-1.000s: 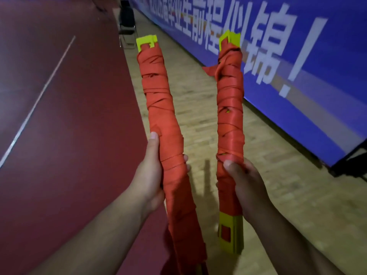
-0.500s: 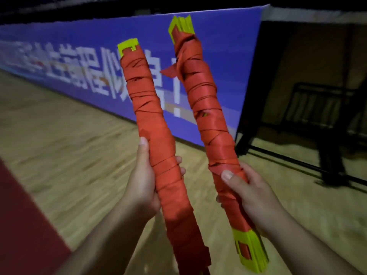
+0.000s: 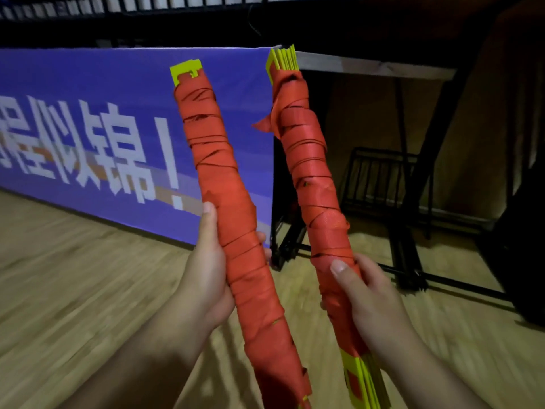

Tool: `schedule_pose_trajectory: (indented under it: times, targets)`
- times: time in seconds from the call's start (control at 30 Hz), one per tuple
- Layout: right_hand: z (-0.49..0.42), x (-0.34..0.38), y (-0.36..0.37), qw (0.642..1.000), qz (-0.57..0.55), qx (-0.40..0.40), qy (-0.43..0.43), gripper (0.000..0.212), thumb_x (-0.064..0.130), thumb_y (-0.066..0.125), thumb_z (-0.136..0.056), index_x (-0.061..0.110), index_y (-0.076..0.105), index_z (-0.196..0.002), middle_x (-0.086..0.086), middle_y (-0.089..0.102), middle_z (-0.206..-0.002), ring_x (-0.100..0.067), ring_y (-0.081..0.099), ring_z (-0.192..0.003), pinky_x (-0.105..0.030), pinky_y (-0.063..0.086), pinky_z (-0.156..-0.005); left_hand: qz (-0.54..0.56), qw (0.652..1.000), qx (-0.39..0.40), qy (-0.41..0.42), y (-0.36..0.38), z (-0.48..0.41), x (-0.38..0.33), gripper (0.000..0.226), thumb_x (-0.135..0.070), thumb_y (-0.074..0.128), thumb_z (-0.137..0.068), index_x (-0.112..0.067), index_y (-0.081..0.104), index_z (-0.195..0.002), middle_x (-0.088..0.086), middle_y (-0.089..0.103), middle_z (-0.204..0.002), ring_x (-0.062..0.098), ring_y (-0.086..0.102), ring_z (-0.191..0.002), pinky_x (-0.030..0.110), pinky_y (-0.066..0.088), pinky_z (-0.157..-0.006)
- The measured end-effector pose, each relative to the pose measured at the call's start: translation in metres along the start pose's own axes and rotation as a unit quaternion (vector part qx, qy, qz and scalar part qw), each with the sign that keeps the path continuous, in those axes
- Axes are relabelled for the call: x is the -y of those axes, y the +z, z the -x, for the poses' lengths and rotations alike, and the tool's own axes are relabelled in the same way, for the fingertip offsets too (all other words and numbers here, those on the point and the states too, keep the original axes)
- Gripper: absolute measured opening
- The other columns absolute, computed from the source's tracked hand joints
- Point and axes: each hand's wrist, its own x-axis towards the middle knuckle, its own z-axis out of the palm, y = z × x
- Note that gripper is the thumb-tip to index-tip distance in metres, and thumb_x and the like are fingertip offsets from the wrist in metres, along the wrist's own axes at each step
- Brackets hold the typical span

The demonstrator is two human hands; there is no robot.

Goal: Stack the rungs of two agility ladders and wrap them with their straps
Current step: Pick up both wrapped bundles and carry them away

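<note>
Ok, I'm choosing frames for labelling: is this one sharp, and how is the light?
Head view: the left hand, right hand, left bundle and right bundle look fairly sharp. Head view: the wooden floor is streaked with motion blur. Head view: the banner is lit; the rack at right sits in near darkness.

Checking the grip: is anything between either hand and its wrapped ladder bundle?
Nothing visible. The left hand grips the left bundle directly on its red strap wrapping, and the right hand grips the right bundle the same way; the bundles stand apart.
</note>
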Motion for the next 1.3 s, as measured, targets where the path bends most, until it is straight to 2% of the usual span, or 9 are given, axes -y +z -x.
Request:
schedule_pose_trajectory:
  times: [0.17, 0.37, 0.5, 0.67, 0.8, 0.9, 1.1, 1.2, 1.3]
  targets:
    - [-0.087, 0.003, -0.042, 0.999, -0.028, -0.028, -0.003, 0.020, 0.031, 0.056, -0.074, 0.032, 0.070, -0.088, -0.007, 0.065, -0.065, -0.030, 0.057, -0.057, -0.030, 0.046, -0.044, -0.013, 1.000, 0.024, -0.006, 0.059, -0.090, 0.013, 0.082, -0.081, 0.044, -0.072, -0.010, 0.076, -0.097, 0.011, 0.070, -0.083, 0.024, 0.069, -0.066, 0.034, 0.057, -0.056]
    - [-0.209, 0.003, -0.078, 0.992, 0.051, -0.103, -0.042, 0.020, 0.039, 0.059, -0.074, 0.049, 0.066, -0.090, -0.002, 0.074, -0.080, -0.024, 0.071, -0.065, -0.030, 0.055, -0.052, -0.034, 0.994, 0.096, -0.025, 0.111, -0.219, 0.019, 0.075, -0.079, 0.050, -0.070, -0.014, 0.077, -0.096, 0.010, 0.071, -0.087, 0.023, 0.070, -0.070, 0.036, 0.057, -0.057]
    - [-0.287, 0.002, -0.106, 0.983, 0.077, -0.152, -0.068, 0.023, 0.044, 0.064, -0.073, 0.050, 0.065, -0.096, 0.003, 0.076, -0.087, -0.019, 0.074, -0.071, -0.028, 0.054, -0.056, -0.038, 0.988, 0.141, -0.048, 0.161, -0.318, 0.023, 0.076, -0.076, 0.049, -0.080, -0.009, 0.071, -0.110, 0.012, 0.071, -0.087, 0.022, 0.070, -0.069, 0.036, 0.057, -0.059]
    - [-0.354, -0.003, -0.141, 0.977, 0.084, -0.181, -0.076, 0.024, 0.045, 0.068, -0.076, 0.051, 0.064, -0.099, 0.006, 0.075, -0.085, -0.017, 0.074, -0.071, -0.022, 0.054, -0.054, -0.040, 0.986, 0.148, -0.072, 0.217, -0.406, 0.039, 0.076, -0.079, 0.047, -0.081, -0.010, 0.077, -0.094, 0.012, 0.072, -0.086, 0.023, 0.070, -0.067, 0.039, 0.058, -0.063]
    - [-0.432, -0.013, -0.188, 0.973, 0.092, -0.194, -0.081, 0.025, 0.038, 0.074, -0.078, 0.043, 0.066, -0.101, 0.001, 0.075, -0.081, -0.021, 0.073, -0.067, -0.022, 0.055, -0.054, -0.017, 0.987, 0.144, -0.072, 0.270, -0.474, 0.054, 0.075, -0.075, 0.046, -0.084, -0.010, 0.071, -0.112, 0.011, 0.072, -0.087, 0.023, 0.070, -0.067, 0.039, 0.057, -0.063]
    - [-0.498, -0.020, -0.225, 0.974, 0.117, -0.175, -0.086, 0.024, 0.037, 0.075, -0.086, 0.057, 0.063, -0.094, 0.006, 0.075, -0.081, -0.020, 0.073, -0.065, -0.030, 0.055, -0.054, 0.001, 0.990, 0.130, -0.057, 0.311, -0.520, 0.059, 0.077, -0.074, 0.045, -0.086, -0.009, 0.067, -0.120, 0.009, 0.070, -0.083, 0.022, 0.068, -0.064, 0.037, 0.056, -0.061]
    - [-0.639, -0.014, -0.284, 0.980, 0.114, -0.129, -0.101, 0.037, 0.053, 0.067, -0.069, 0.038, 0.066, -0.103, 0.012, 0.074, -0.086, -0.011, 0.073, -0.069, -0.029, 0.054, -0.059, 0.020, 0.997, 0.077, -0.008, 0.385, -0.616, 0.058, 0.072, -0.075, 0.043, -0.086, -0.012, 0.068, -0.110, 0.006, 0.069, -0.079, 0.021, 0.066, -0.061, 0.035, 0.057, -0.058]
    - [-0.702, -0.018, -0.298, 0.982, 0.109, -0.109, -0.111, 0.041, 0.054, 0.069, -0.066, 0.037, 0.067, -0.104, 0.013, 0.075, -0.087, -0.014, 0.074, -0.073, -0.038, 0.059, -0.069, 0.025, 0.998, 0.052, 0.008, 0.399, -0.664, 0.059, 0.070, -0.076, 0.045, -0.084, -0.013, 0.069, -0.102, 0.007, 0.069, -0.079, 0.021, 0.066, -0.061, 0.034, 0.057, -0.055]
    - [-0.765, -0.017, -0.303, 0.982, 0.110, -0.089, -0.126, 0.032, 0.050, 0.076, -0.072, 0.039, 0.066, -0.100, 0.021, 0.073, -0.087, -0.010, 0.074, -0.071, -0.035, 0.059, -0.069, 0.023, 0.998, 0.036, 0.036, 0.411, -0.712, 0.050, 0.070, -0.075, 0.049, -0.084, -0.012, 0.069, -0.107, 0.009, 0.070, -0.079, 0.022, 0.068, -0.060, 0.035, 0.057, -0.053]
